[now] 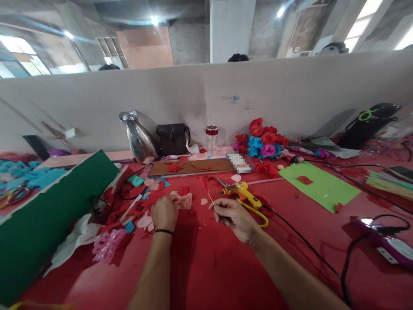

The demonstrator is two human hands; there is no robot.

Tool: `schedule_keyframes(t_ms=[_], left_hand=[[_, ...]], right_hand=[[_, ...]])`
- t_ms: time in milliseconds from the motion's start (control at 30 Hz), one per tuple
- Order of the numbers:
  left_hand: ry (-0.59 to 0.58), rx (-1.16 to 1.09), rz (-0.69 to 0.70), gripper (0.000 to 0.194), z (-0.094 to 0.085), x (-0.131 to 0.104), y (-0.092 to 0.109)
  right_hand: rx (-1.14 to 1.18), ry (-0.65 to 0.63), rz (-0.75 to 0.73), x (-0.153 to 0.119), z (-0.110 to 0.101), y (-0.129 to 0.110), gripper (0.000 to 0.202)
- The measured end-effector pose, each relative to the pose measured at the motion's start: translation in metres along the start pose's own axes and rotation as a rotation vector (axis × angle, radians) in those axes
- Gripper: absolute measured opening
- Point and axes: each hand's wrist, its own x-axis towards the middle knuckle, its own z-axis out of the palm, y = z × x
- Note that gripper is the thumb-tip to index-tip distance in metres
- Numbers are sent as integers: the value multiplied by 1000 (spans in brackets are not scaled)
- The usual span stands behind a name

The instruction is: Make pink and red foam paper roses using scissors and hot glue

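My left hand (164, 212) rests on the red table among paper scraps, its fingers at a pink paper piece (186, 200); the fingertips are partly hidden, and what they grip cannot be made out. A thin pale stick (210, 197) is pinched between the fingers of my right hand (230, 215), pointing up and left. Just beyond the right hand lies a yellow glue gun (242, 193) with its nozzle to the left. Scissors with yellow handles (260, 217) lie partly under the gun. A small pale petal (204, 201) sits between the hands.
A green board (64, 219) stands at the left. Along the back are a steel jug (139, 140), a black bag (172, 140), a glass jar (212, 140) and paper flowers (266, 140). Light green paper (322, 187) and a purple power strip (387, 243) lie right, with black cables.
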Motion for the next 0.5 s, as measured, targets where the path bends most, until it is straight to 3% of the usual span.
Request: schedule_keyframes(t_ms=[200,367,433,500], left_hand=[[-1,29,-127,43,1,3,3],[64,-60,97,33,13,7,-3],[93,-111,168,45,17,9,-5],[133,-118,151,54,17,10,-5]], right_hand=[[1,-9,-13,-1,1,-1,21],[-4,-8,-14,0,1,1,21],[-5,-8,-8,0,1,1,21],[-13,-5,-9,0,1,1,22]])
